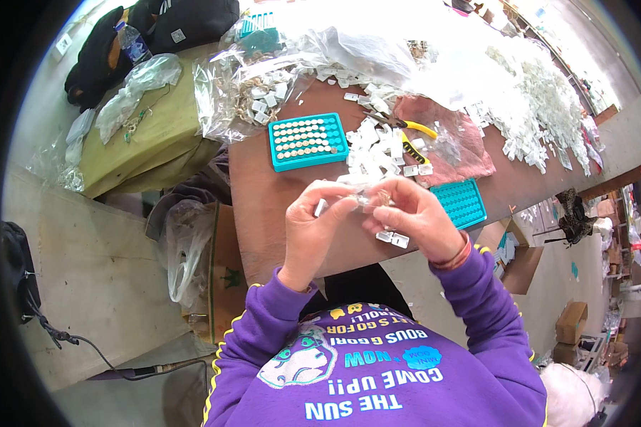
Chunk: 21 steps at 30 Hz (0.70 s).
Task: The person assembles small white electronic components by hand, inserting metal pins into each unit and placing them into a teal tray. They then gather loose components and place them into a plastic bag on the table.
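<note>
While both hands pinch one small clear plastic bag (pixel 363 197) above the brown surface (pixel 263 192), left hand (pixel 313 228) at nine o'clock, right hand (pixel 417 217) at three, light fingertip grip close to its edges looks best, teal tray (pixel 308 140) beyond.
</note>
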Available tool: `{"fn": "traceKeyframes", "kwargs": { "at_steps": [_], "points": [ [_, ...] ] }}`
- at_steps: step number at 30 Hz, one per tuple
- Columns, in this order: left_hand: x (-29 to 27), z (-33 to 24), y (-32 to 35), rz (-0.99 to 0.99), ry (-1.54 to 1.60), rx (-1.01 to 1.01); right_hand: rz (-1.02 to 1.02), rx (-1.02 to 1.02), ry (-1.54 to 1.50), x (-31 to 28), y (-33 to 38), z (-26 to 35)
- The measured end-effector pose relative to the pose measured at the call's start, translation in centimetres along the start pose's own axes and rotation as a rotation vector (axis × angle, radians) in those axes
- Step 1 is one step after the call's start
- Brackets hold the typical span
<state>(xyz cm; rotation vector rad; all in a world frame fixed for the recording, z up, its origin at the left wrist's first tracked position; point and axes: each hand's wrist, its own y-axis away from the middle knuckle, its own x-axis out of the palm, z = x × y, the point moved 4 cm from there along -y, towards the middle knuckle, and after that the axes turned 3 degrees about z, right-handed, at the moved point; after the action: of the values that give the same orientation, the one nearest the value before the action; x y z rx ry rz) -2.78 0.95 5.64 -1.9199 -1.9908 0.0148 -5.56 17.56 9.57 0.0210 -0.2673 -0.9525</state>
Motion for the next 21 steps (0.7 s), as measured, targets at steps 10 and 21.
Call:
{"fn": "traceKeyframes", "kwargs": {
  "at_steps": [10,21],
  "points": [
    [1.5,2.1,1.7,-0.036,0.653,-0.239,-0.299,-0.090,-0.305,2.5,3.3,-4.0],
    [2.1,1.0,2.3,0.182,0.612,-0.410,-0.274,-0.636,0.911,1.5,3.3,3.2]
  ]
}}
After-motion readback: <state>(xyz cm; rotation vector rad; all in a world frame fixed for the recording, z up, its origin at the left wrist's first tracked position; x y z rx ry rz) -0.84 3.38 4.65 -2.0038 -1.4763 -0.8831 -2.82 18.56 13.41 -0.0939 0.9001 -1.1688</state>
